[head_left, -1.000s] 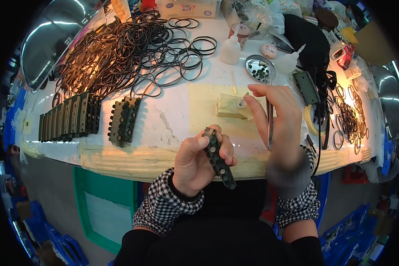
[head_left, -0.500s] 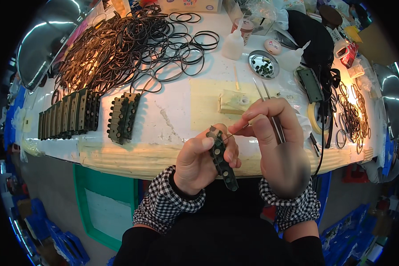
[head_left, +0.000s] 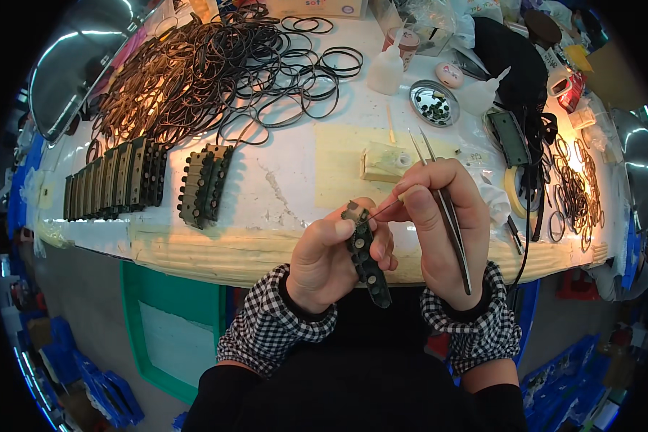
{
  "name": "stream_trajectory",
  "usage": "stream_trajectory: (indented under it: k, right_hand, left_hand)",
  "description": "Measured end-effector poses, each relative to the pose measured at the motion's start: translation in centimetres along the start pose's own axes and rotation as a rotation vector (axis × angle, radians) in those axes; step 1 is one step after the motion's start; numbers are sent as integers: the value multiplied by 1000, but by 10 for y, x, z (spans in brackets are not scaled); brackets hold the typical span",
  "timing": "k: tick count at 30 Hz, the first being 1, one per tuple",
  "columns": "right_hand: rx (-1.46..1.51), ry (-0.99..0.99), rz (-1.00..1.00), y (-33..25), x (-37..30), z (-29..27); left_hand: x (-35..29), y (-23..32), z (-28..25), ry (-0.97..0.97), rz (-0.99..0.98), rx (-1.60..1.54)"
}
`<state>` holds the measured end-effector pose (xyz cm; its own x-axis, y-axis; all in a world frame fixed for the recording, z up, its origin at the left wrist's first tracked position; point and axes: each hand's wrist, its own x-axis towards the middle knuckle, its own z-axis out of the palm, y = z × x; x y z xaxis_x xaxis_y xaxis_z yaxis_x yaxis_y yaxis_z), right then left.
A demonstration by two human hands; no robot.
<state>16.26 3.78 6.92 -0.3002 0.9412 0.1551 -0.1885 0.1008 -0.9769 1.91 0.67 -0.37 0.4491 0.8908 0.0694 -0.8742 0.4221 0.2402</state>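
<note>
Pinched upright near the table's front edge, a narrow dark green part with round knobs [head_left: 368, 268] is in my left hand [head_left: 318, 253]. The left thumb presses near its top end. My right hand [head_left: 443, 216] holds a thin needle-like rod [head_left: 379, 212] between thumb and fingertips, and its tip meets the upper part of the knobbed piece. Steel tweezers [head_left: 455, 245] are also tucked in the right hand, lying across the palm with their points upward and away. Whether the rod enters a hole is too small to tell.
Rows of similar green knobbed parts [head_left: 111, 180] and a smaller group [head_left: 204, 186] stand at left. Behind them lies a big heap of dark rubber loops [head_left: 194, 79]. Beyond my hands are a pale block [head_left: 385, 162], a squeeze bottle [head_left: 386, 72] and a round dish [head_left: 450, 114] of small green pieces.
The whole scene has shifted slightly to the right in the picture. Both hands keep nearly the same grip, with the rod still at the knobbed part.
</note>
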Motion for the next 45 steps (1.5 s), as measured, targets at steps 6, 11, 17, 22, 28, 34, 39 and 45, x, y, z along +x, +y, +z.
stream_trajectory:
  k: [6,11,17,22,28,34,39,45]
  right_hand:
    - [-52,135,-46,1,3,-1]
    - [-713,314,-474,14,24,-30]
    - [-1106,273,-633,27,34,-35]
    - [-953,326,-710,4,17,-25]
    - [-180,41,-213,1,-2,-4]
    - [-18,-1,-25,-1,-4,1]
    - [-7,-9,-13,-1,-4,2]
    - [2,-9,-32,1,-5,1]
  left_hand:
    - [1,0,-2,-34,7,-1]
    - [2,2,6,29,-7,104]
    - [2,2,3,-2,1,53]
    - [2,0,-1,-33,18,0]
    - [2,1,-1,-42,5,13]
    - [1,0,-2,-47,0,-22]
    - [0,0,-2,-47,2,-25]
    - [0,0,-2,-46,-2,-23]
